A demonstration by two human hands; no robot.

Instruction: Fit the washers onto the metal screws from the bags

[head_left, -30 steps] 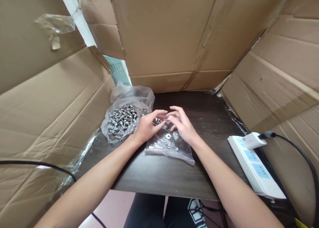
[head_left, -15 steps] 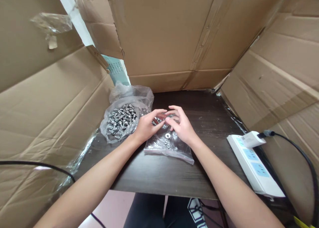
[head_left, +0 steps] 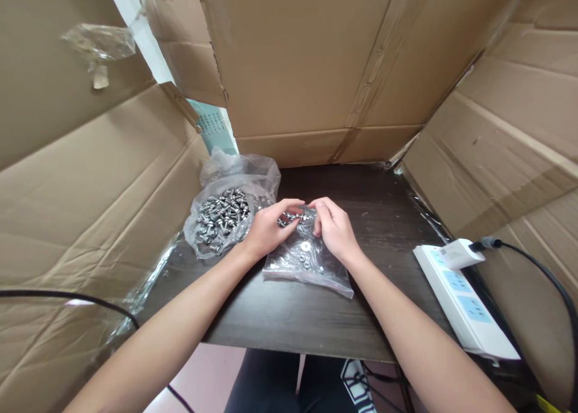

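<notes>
Worktop: dark wood-grain surface, matt, slightly scuffed with pale specks.
Flat bag: thin clear plastic film, glossy, creased; holds small bright metal washers and nuts.
Open bag: clear crinkled plastic with a soft sheen; filled with shiny silver metal screws.
Surrounding cardboard panels: brown corrugated paperboard, matt, rough, creased, with glossy clear tape along the seams.
Power strip: smooth white plastic, semi-gloss.
Cable: black, smooth rubbery sheath.
</notes>
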